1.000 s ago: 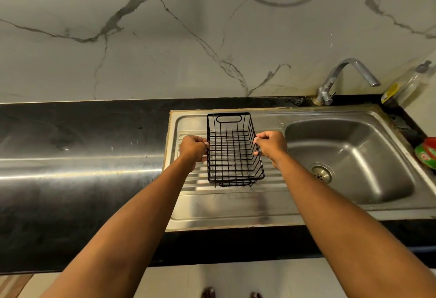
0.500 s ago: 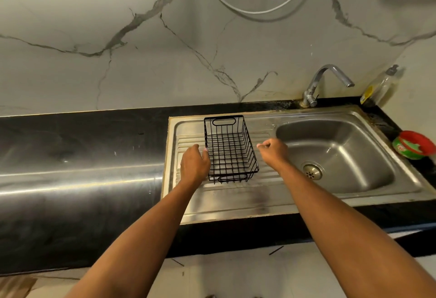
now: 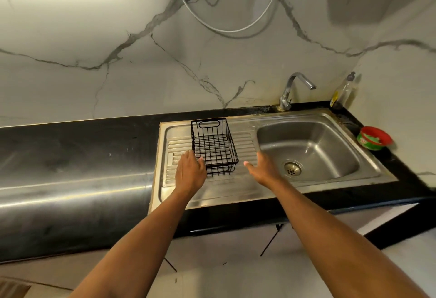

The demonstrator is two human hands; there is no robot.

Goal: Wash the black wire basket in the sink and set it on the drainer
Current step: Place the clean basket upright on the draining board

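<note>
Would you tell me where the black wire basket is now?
In the head view, the black wire basket stands on the drainer, left of the sink bowl, its near end between the left hand and right hand.

On the drainer [image 3: 236,191], left of the sink bowl [image 3: 330,139]: upright wire basket [image 3: 213,146]. Between basket and bowl: right hand [image 3: 262,168]. Farther left, beside the basket: left hand [image 3: 190,172]. Behind the bowl: faucet [image 3: 292,87]. Behind and right: dish soap bottle [image 3: 343,91]. Right: round tub [image 3: 374,137].

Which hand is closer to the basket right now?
The left hand: its fingers reach the near left corner of the basket, while the right hand hangs open, clear of it, beside the basin.
</note>
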